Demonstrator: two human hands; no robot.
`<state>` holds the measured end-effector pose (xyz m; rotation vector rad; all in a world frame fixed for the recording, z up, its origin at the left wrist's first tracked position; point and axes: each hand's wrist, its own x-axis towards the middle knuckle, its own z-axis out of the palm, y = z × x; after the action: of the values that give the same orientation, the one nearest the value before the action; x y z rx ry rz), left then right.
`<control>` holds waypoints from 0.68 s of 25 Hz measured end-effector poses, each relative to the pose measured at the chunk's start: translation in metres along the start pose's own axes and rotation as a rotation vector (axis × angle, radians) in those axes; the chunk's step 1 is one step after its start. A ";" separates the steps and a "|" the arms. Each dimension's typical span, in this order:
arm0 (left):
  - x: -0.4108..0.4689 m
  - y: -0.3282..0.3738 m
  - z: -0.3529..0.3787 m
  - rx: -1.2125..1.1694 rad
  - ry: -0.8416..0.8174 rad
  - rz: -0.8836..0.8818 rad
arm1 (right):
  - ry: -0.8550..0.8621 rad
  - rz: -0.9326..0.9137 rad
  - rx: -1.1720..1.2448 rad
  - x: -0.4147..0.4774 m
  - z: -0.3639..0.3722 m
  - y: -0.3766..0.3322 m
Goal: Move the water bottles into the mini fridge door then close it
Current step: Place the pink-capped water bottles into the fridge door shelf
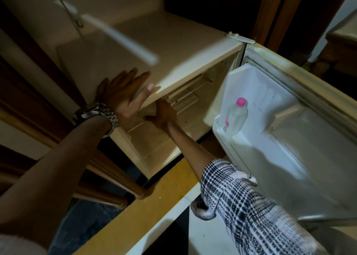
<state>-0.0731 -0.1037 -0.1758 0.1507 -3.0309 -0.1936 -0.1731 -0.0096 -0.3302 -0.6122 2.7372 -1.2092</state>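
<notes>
The cream mini fridge stands open, its door swung out to the right. A clear water bottle with a pink cap stands upright in the door's shelf. A second pink cap peeks out just beside it, lower down. My left hand, a metal watch on its wrist, lies flat on the fridge's top front edge with the fingers spread and the thumb on the front lip. My right hand reaches into the fridge compartment just under that lip. Its fingers are turned away in dim light.
Inside the fridge a small freezer flap sits at the top. A yellow-edged counter runs below the fridge. Dark wooden cabinet framing stands to the left, and a wooden post rises behind the door hinge.
</notes>
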 end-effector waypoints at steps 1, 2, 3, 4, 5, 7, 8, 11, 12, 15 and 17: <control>0.000 0.000 0.000 0.004 -0.004 -0.002 | 0.017 0.032 0.115 -0.005 -0.003 0.002; 0.000 0.000 -0.001 0.007 -0.009 -0.005 | 0.054 0.086 0.309 -0.012 -0.006 0.005; 0.000 0.001 0.000 0.010 -0.013 -0.007 | 0.098 0.168 0.600 -0.020 -0.009 0.009; 0.000 0.002 0.000 0.012 -0.015 -0.005 | 0.127 0.241 0.882 -0.032 -0.012 0.013; 0.000 0.002 -0.001 0.012 -0.013 -0.004 | 0.189 0.299 1.050 -0.045 -0.016 0.019; 0.000 0.002 -0.001 0.000 -0.011 -0.003 | 0.364 0.352 1.159 -0.073 -0.024 0.032; -0.001 0.002 -0.001 -0.004 -0.013 -0.004 | 0.463 0.357 1.210 -0.086 -0.030 0.038; -0.003 0.004 -0.001 -0.004 -0.008 0.004 | 0.720 0.229 1.180 -0.119 -0.055 0.051; -0.003 0.004 -0.001 -0.003 -0.001 0.001 | 0.787 0.173 1.079 -0.127 -0.062 0.053; -0.004 0.005 -0.003 -0.001 -0.005 0.000 | 0.991 0.069 0.614 -0.147 -0.076 0.065; -0.004 0.006 -0.002 0.001 -0.001 0.007 | 1.025 0.061 0.362 -0.157 -0.082 0.074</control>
<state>-0.0697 -0.0982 -0.1734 0.1403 -3.0319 -0.1909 -0.0730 0.1534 -0.3403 0.2268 2.9930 -2.4330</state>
